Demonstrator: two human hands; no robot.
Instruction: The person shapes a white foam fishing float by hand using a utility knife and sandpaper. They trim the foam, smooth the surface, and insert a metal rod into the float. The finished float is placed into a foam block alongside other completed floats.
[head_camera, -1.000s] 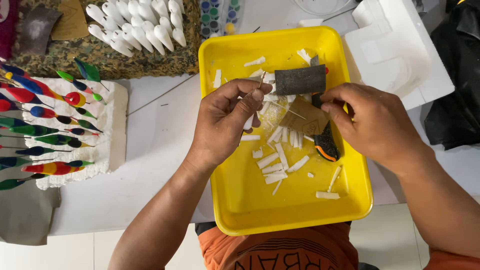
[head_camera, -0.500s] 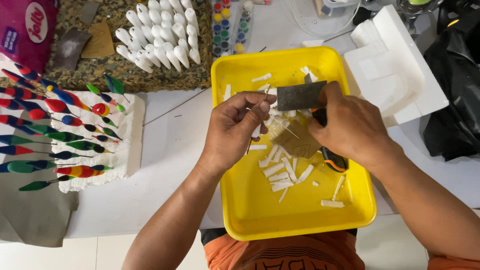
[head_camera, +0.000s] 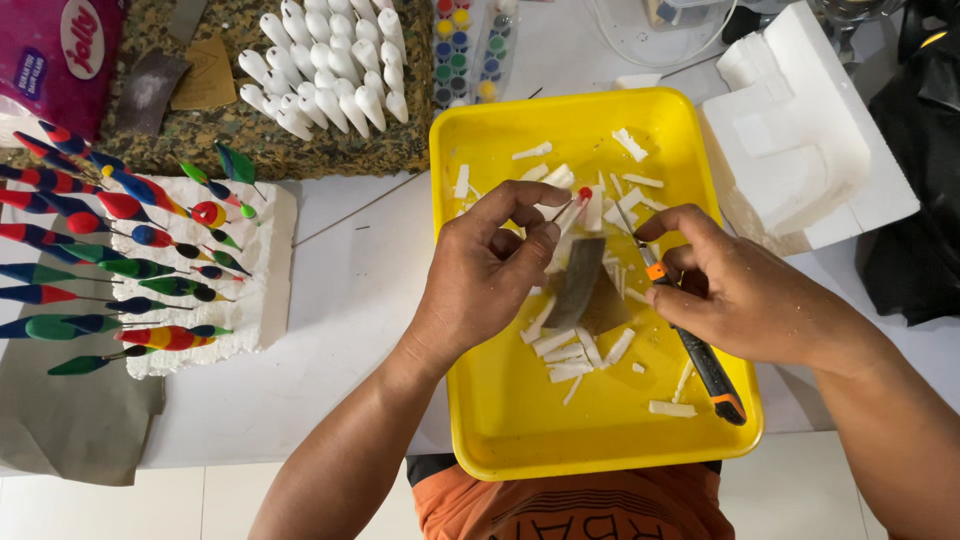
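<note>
Table (head_camera: 360, 300): white surface carrying all of my work, seen from above.
Yellow tray (head_camera: 520, 420): rectangular plastic tray just in front of my body, both my hands working over it.
Foam block (head_camera: 800, 140): white moulded foam piece just right of the tray.
Float stand (head_camera: 255, 300): white foam slab to my left, stuck with painted floats (head_camera: 130, 270) in red, blue, green and yellow, lying on their stems.
Mat (head_camera: 200, 135): speckled brown pad at the far edge, holding a cluster of unpainted white float bodies (head_camera: 320, 60).
Paint strips (head_camera: 470, 50): rows of small colour pots beyond the tray.
My left hand (head_camera: 490, 275): fingers curled and pinched at the tips around a small white piece with a red end (head_camera: 578, 203), held up over the tray's middle.
My right hand (head_camera: 740, 295): closed around an orange-and-black craft knife (head_camera: 700, 355), handle running down toward the tray's near right corner, thin blade pointing up toward the pinched piece.
Sandpaper piece (head_camera: 578, 280): dark grey strip standing between my two hands, just under the pinched piece; whether either hand grips it, I cannot tell.
White shavings (head_camera: 565, 355): short cut slivers scattered over the tray floor, thickest below my hands.
</note>
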